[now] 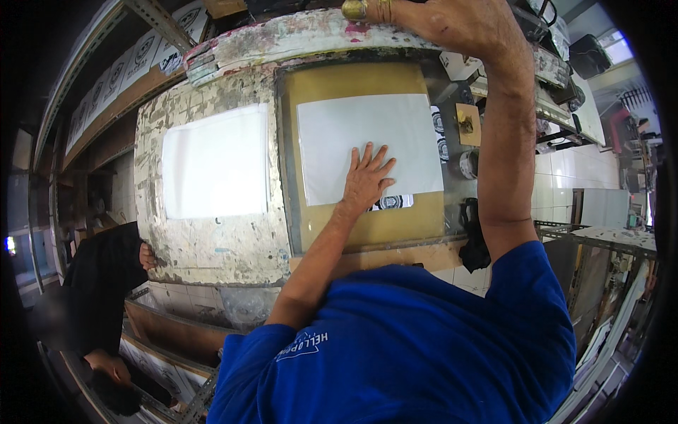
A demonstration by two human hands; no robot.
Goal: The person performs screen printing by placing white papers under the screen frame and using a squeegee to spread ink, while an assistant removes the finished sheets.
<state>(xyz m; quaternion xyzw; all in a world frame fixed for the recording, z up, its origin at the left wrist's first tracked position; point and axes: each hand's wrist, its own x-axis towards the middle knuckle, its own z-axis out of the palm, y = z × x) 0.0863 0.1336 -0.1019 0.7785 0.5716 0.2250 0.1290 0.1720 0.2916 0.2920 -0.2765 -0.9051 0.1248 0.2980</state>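
Observation:
My left hand (365,180) lies flat, fingers spread, on a white sheet (321,134). This sheet rests on a yellow-brown panel (339,79) with a dark border. Part of a black-and-white printed sheet (392,202) shows from under its near edge, and more print shows past its right edge. Raised high at the top is my right hand (452,25), partly cut off by the picture's edge. One digit with a yellow-stained tip points left; its other fingers are hidden, so any hold is unclear. Left of the panel, a white stack of sheets (215,162) lies on a paint-stained board (152,169).
A paint-smeared bar (282,41) runs along the far side. Another person's hand (147,256) rests on the board's left edge. Metal shelving (159,25) with printed sheets stands far left. A small jar (468,164) and a black cloth-like thing (474,237) sit right of the panel.

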